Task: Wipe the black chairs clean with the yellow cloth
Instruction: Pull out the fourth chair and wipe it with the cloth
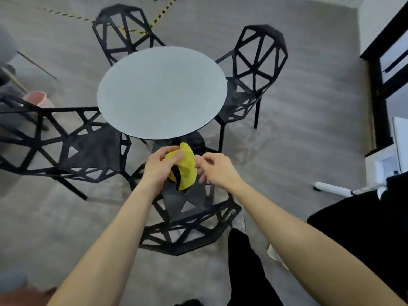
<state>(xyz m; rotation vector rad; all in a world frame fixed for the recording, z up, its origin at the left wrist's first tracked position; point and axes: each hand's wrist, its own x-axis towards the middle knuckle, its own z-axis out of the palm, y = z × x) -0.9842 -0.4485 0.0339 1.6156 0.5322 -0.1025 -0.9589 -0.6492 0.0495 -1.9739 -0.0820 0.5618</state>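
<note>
A grey carpeted floor (298, 151) fills the frame. At upper centre stands a round table (162, 91) with a pale grey top and a dark edge.

Four black chairs of open lattice construction surround the table:
- Left chair (72, 146): mid left of the frame, seat turned toward the table, front edge tucked just under the table rim
- Near chair (189, 217): lower centre, directly below the table, backrest nearest the camera
- Right chair (256, 69): upper right of the table, backrest upright
- Far chair (123, 29): top centre-left, partly hidden behind the table

A black-framed unit (384, 69) runs down the right edge. A white tubular leg (333, 187) lies on the floor at mid right. Black-and-yellow striped tape (154, 21) crosses the floor at the top, behind the far chair. A pink bucket (38, 99) stands at the left edge, above the left chair.

Both bare forearms reach in from the bottom of the frame and meet over the seat of the near chair. The left hand (159, 166) grips the yellow cloth (185, 166), fingers and thumb curled round its upper left portion. The right hand (217, 167) pinches the cloth's right edge with its fingertips. The cloth is bunched between the two hands, held in the air just below the table's near rim and above the near chair's seat; it touches no chair
</note>
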